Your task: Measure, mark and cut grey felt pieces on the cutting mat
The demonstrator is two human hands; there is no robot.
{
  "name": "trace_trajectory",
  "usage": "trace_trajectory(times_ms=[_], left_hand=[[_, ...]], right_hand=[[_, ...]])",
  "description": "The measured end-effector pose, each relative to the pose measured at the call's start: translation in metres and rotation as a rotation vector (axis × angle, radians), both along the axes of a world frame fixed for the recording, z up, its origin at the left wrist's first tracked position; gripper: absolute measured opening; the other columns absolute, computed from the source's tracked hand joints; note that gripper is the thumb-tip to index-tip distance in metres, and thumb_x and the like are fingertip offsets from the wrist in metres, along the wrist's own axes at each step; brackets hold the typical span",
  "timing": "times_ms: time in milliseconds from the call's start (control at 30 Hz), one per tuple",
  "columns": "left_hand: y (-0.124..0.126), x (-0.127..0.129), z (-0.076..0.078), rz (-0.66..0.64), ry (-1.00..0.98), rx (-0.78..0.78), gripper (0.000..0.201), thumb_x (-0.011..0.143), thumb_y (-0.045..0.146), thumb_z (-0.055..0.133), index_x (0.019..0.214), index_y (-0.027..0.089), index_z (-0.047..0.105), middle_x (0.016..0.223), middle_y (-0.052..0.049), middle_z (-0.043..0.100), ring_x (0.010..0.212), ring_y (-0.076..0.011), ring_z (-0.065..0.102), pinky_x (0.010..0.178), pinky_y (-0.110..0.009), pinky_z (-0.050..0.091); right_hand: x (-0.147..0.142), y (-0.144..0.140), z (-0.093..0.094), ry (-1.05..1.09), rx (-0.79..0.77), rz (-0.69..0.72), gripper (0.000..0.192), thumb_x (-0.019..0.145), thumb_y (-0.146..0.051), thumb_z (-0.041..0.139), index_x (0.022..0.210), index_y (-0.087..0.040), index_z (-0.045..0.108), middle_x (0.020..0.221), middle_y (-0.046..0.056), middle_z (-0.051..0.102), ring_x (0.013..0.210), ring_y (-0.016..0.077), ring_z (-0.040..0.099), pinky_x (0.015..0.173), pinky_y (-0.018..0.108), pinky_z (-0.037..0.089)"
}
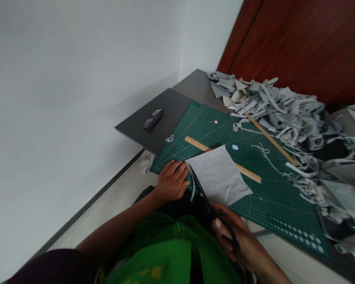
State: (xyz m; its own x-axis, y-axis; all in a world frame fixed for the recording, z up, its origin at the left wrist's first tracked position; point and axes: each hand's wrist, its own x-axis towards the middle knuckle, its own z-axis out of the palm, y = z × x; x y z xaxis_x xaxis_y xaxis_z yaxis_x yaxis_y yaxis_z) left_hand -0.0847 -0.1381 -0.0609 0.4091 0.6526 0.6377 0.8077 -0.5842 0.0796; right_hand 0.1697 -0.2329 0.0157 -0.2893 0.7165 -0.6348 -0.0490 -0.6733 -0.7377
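We see a grey felt square [219, 175] on the green mat [272, 197], lying over the middle of a ruler [248, 172], at 12 o'clock from our body. Black scissors [208, 205] sit along the felt's left edge, blades up at the corner near 11 o'clock, with a thin cut strip [193, 185] hanging off beside them. Our right hand [238, 242] is closed around the scissor handles at 5 o'clock of the felt; how far the blades gape, we cannot tell. Our left hand [173, 181] lies flat, fingers curled a little, at 9 o'clock of the felt, fingertips just beside the blade tips and felt corner; whether it pinches the felt or the strip we cannot tell.

Outward: a second ruler [270, 139] lies at 1 o'clock, partly under a big scrap pile [298, 114] of grey strips that runs from 1 to 3 o'clock. A loose grey thread [264, 152] lies between the rulers. Two small dots on the mat, pink [216, 122] and pale blue [235, 147], at 12 o'clock. Glasses [153, 119] rest on the dark bench [165, 110] at 10 o'clock, well apart from the felt. White wall [77, 98] at left, brown door [298, 43] behind the pile. Green vest [171, 252] at 6 o'clock.
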Motion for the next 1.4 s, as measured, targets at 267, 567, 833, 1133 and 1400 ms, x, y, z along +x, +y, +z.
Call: trace_trajectory(times_ms=[267,567,833,1133,1400], left_hand=[[-0.001,0.000,-0.004,-0.011,-0.008,-0.035,0.049,0.096,0.029,0.053,0.140,0.013,0.067,0.134,-0.013,0.073,0.130,-0.0325,0.061,0.117,-0.052,0.044],[-0.003,-0.001,-0.003,0.003,0.029,-0.041,0.045,0.098,0.031,0.052,0.136,0.014,0.069,0.134,-0.011,0.073,0.130,-0.0325,0.061,0.118,-0.052,0.042],[-0.002,-0.002,-0.003,-0.045,-0.014,-0.030,0.044,0.098,0.032,0.050,0.133,0.015,0.071,0.131,-0.010,0.075,0.125,-0.0317,0.062,0.116,-0.052,0.043],[0.001,-0.003,0.005,-0.034,-0.087,0.002,0.041,0.101,0.029,0.046,0.129,0.012,0.072,0.127,-0.011,0.076,0.117,-0.0281,0.065,0.109,-0.046,0.046],[0.002,-0.003,0.014,0.048,0.031,-0.107,0.045,0.100,0.033,0.051,0.135,0.010,0.069,0.140,-0.011,0.070,0.127,-0.0346,0.058,0.107,-0.051,0.043]], right_hand=[[-0.003,0.003,-0.002,0.004,-0.003,0.006,0.077,0.074,-0.067,0.086,0.131,-0.025,0.054,0.068,-0.012,0.049,0.040,0.0024,0.033,0.031,0.012,0.031],[-0.011,0.019,0.007,0.044,0.004,0.034,0.074,0.072,-0.071,0.086,0.119,-0.025,0.053,0.062,-0.014,0.042,0.039,0.0016,0.026,0.029,0.011,0.027],[-0.015,0.014,0.000,0.056,0.046,0.018,0.067,0.078,-0.068,0.082,0.119,-0.025,0.052,0.065,-0.013,0.045,0.040,0.0027,0.030,0.030,0.011,0.030],[-0.018,0.015,0.003,0.026,0.037,-0.009,0.072,0.075,-0.068,0.085,0.124,-0.024,0.055,0.067,-0.012,0.048,0.041,0.0027,0.033,0.031,0.012,0.031],[-0.011,0.009,0.001,0.032,-0.014,-0.004,0.075,0.075,-0.068,0.085,0.126,-0.024,0.052,0.065,-0.012,0.046,0.041,0.0028,0.032,0.031,0.011,0.029]])
